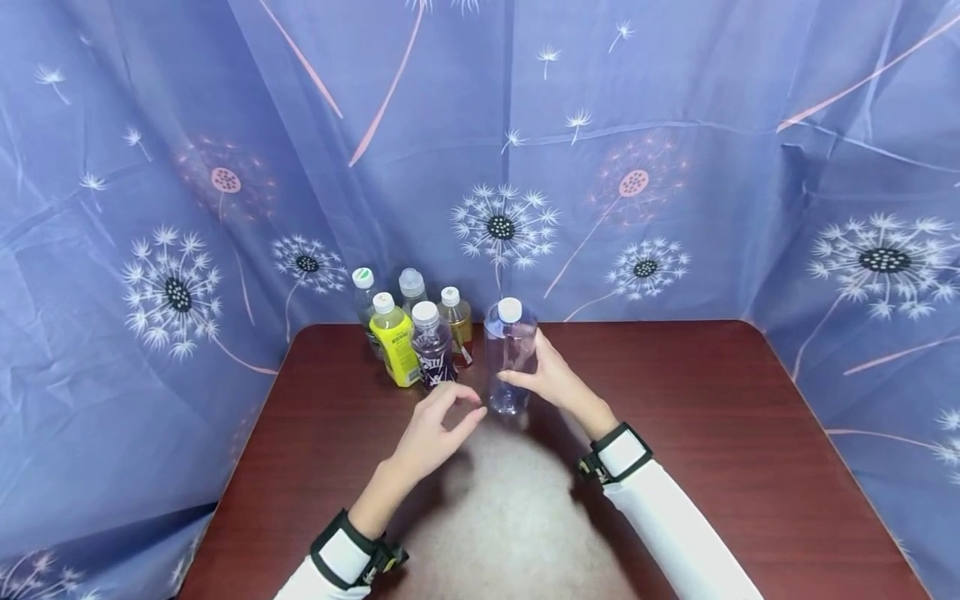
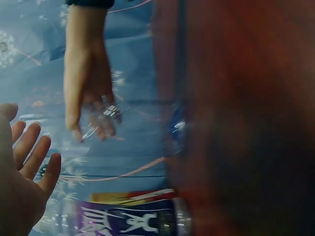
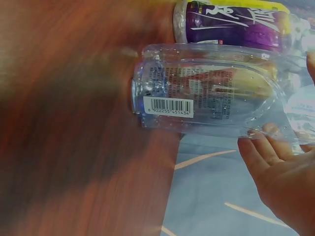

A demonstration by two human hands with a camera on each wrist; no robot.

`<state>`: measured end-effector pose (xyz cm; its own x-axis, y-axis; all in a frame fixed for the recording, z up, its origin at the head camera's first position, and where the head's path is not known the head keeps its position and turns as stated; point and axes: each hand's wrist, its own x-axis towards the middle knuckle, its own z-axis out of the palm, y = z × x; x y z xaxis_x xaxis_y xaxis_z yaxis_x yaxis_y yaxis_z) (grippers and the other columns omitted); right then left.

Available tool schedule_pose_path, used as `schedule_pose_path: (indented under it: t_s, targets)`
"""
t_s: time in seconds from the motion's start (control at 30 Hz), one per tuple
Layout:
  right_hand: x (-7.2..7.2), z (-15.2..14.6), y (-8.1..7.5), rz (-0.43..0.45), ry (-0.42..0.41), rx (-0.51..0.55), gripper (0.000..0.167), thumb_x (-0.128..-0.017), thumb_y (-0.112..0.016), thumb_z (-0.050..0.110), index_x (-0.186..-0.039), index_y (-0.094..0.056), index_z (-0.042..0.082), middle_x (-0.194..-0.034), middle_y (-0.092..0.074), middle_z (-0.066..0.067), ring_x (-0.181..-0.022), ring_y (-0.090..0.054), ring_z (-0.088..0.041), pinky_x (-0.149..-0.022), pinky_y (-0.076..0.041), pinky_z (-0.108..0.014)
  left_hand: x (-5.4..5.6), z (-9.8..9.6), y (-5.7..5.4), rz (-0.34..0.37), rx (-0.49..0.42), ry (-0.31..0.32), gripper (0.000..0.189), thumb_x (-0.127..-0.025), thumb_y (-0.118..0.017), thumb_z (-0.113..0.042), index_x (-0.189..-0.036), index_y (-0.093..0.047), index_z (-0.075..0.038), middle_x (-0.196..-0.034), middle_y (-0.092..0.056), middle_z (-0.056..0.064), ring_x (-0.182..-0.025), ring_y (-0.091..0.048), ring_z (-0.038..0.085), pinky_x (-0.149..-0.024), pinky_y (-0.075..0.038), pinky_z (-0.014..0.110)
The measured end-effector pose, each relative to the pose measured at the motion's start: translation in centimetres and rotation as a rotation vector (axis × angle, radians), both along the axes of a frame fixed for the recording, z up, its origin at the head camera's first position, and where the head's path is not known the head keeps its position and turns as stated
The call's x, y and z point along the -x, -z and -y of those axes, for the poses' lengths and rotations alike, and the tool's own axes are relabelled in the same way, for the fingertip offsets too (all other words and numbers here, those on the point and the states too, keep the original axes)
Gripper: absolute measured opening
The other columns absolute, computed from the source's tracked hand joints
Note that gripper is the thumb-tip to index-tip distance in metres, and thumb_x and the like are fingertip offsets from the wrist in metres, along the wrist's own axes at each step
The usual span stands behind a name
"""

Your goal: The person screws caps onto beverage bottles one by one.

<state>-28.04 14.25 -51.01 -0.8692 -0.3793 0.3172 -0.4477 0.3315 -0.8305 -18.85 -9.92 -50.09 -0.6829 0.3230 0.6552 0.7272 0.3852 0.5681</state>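
Note:
My right hand (image 1: pixel 553 380) grips a large clear plastic bottle (image 1: pixel 498 354) with a white cap, thumb on the near side and fingers round the right side. The bottle stands upright at the middle of the table's far part; in the right wrist view its barcode label (image 3: pixel 168 106) shows. To its left, my left hand (image 1: pixel 435 427) hovers with relaxed, slightly bent fingers and nothing between them. In the left wrist view, the fingers (image 2: pixel 32 142) are spread. Just beyond that hand stands a purple-labelled bottle (image 1: pixel 432 348) with a white cap.
Bunched with the purple bottle are a yellow-green bottle (image 1: pixel 397 343), a small amber bottle (image 1: pixel 457 321), a clear bottle (image 1: pixel 412 286) and a green-and-white-capped bottle (image 1: pixel 363 293). Blue dandelion-patterned cloth (image 1: pixel 570 217) hangs behind the brown table (image 1: pixel 697 400).

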Motion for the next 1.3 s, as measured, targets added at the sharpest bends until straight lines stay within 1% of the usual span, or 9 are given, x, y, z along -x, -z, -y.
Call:
schedule_pose_path:
  t_s: [0.3,0.5,0.67,0.77,0.83,0.9,0.97,1.13,1.3]
  targets:
    - [1.9,2.7,-0.2,0.064,0.033,-0.025,0.084,-0.083,-0.089,0.015,-0.148,-0.039,0.000,-0.139,-0.056,-0.024,-0.128,-0.056,-0.036,-0.112,-0.044,-0.052,-2.1,1.4,2.1,0.089,0.033,-0.010,0.017,-0.091,-0.079,-0.007,-0.105,-0.069,-0.012,-0.100,-0.070,-0.003,-0.096,-0.067,0.013,-0.083,-0.057,0.032]
    - [2.5,3.4,-0.5,0.109,0.034,-0.028,0.091,-0.083,-0.089,0.018,-0.153,-0.033,0.002,-0.148,-0.049,-0.022,-0.134,-0.050,-0.035,-0.116,-0.040,-0.051,-2.1,2.0,2.3,0.107,0.045,-0.054,0.018,-0.092,-0.079,-0.009,-0.106,-0.069,-0.013,-0.100,-0.070,-0.003,-0.096,-0.067,0.017,-0.079,-0.058,0.032]
    - [2.8,3.3,-0.2,0.099,0.066,-0.039,0.103,-0.082,-0.090,0.022,-0.162,-0.026,0.008,-0.155,-0.047,-0.019,-0.142,-0.046,-0.033,-0.121,-0.033,-0.051,-0.5,0.9,1.5,0.155,0.032,-0.159,0.021,-0.094,-0.078,-0.016,-0.111,-0.067,-0.010,-0.105,-0.069,0.002,-0.097,-0.069,0.023,-0.079,-0.061,0.039]
    - [2.9,3.1,0.4,0.078,0.052,-0.038,0.108,-0.082,-0.090,0.022,-0.164,-0.021,0.009,-0.158,-0.043,-0.019,-0.145,-0.044,-0.033,-0.123,-0.031,-0.050,0.8,-0.6,0.7,0.135,0.009,-0.225,0.020,-0.096,-0.076,-0.016,-0.112,-0.069,-0.008,-0.103,-0.068,0.004,-0.090,-0.067,0.020,-0.074,-0.059,0.036]
    - [3.0,2.8,1.0,0.058,0.017,-0.052,0.108,-0.082,-0.090,0.020,-0.163,-0.020,0.004,-0.159,-0.040,-0.024,-0.146,-0.041,-0.038,-0.123,-0.031,-0.052,1.6,-1.7,0.2,0.103,0.008,-0.233,0.020,-0.097,-0.074,-0.014,-0.114,-0.070,-0.006,-0.100,-0.068,0.005,-0.085,-0.065,0.019,-0.070,-0.057,0.034]
    - [3.0,2.4,1.8,0.055,-0.016,-0.085,0.105,-0.081,-0.089,0.016,-0.160,-0.022,-0.002,-0.158,-0.037,-0.029,-0.146,-0.039,-0.042,-0.123,-0.030,-0.054,2.3,-2.9,-0.1,0.073,0.027,-0.211,0.023,-0.098,-0.071,-0.013,-0.119,-0.071,-0.006,-0.099,-0.069,0.005,-0.082,-0.065,0.019,-0.070,-0.056,0.032]
    - [2.8,1.8,2.6,0.084,-0.026,-0.154,0.100,-0.081,-0.085,0.012,-0.157,-0.023,-0.008,-0.156,-0.036,-0.035,-0.145,-0.038,-0.046,-0.121,-0.031,-0.057,3.0,-4.0,-0.3,0.079,0.064,-0.169,0.029,-0.100,-0.068,-0.015,-0.128,-0.069,-0.007,-0.103,-0.071,0.005,-0.083,-0.067,0.018,-0.072,-0.057,0.032]
    - [1.9,0.6,3.9,0.192,-0.027,-0.368,0.088,-0.086,-0.078,0.017,-0.153,-0.030,-0.015,-0.153,-0.040,-0.038,-0.144,-0.040,-0.048,-0.119,-0.035,-0.057,4.3,-5.5,0.6,0.220,0.164,-0.097,0.045,-0.104,-0.062,-0.021,-0.147,-0.058,-0.011,-0.123,-0.073,0.002,-0.079,-0.065,0.011,-0.069,-0.054,0.028]
    - [1.5,-0.2,3.4,0.206,-0.049,-0.428,0.078,-0.087,-0.078,0.017,-0.148,-0.040,-0.013,-0.149,-0.048,-0.035,-0.139,-0.048,-0.046,-0.117,-0.039,-0.056,5.5,-5.6,2.0,0.365,0.208,-0.006,0.056,-0.105,-0.060,-0.018,-0.157,-0.043,-0.008,-0.133,-0.070,0.009,-0.070,-0.059,0.007,-0.068,-0.051,0.023]
